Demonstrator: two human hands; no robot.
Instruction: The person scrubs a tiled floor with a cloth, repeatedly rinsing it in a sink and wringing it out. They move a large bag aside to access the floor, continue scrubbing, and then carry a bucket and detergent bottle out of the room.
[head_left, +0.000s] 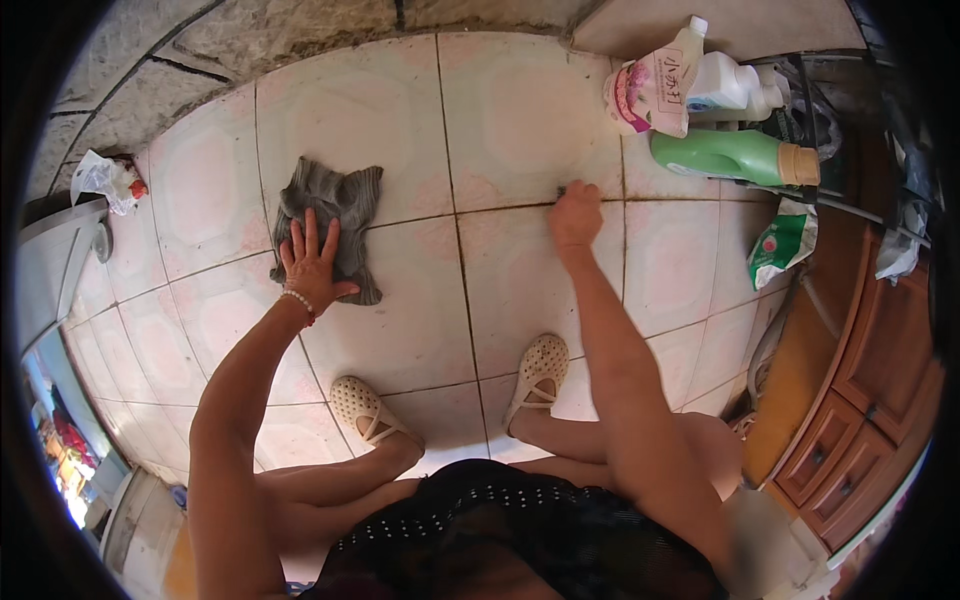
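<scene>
My left hand (309, 262) lies flat with fingers spread on a crumpled grey cloth (349, 199) on the tiled floor (405, 300). To the right, my right hand (577, 214) is closed in a fist at a dark grout line between tiles. A small dark bit of something (561, 192) shows at its fingers; what it is cannot be made out. Beyond that hand stand a pink-and-white bottle (652, 94), a white bottle (720, 82) and a green jug with a tan cap (724, 156).
A green-and-white packet (784, 244) hangs near the rack at right, above a brown wooden cabinet (840, 420). White crumpled plastic (105, 180) lies at far left beside a grey panel (60, 247). Stone-patterned wall (300, 37) edges the floor. My perforated shoes (541, 371) are planted below.
</scene>
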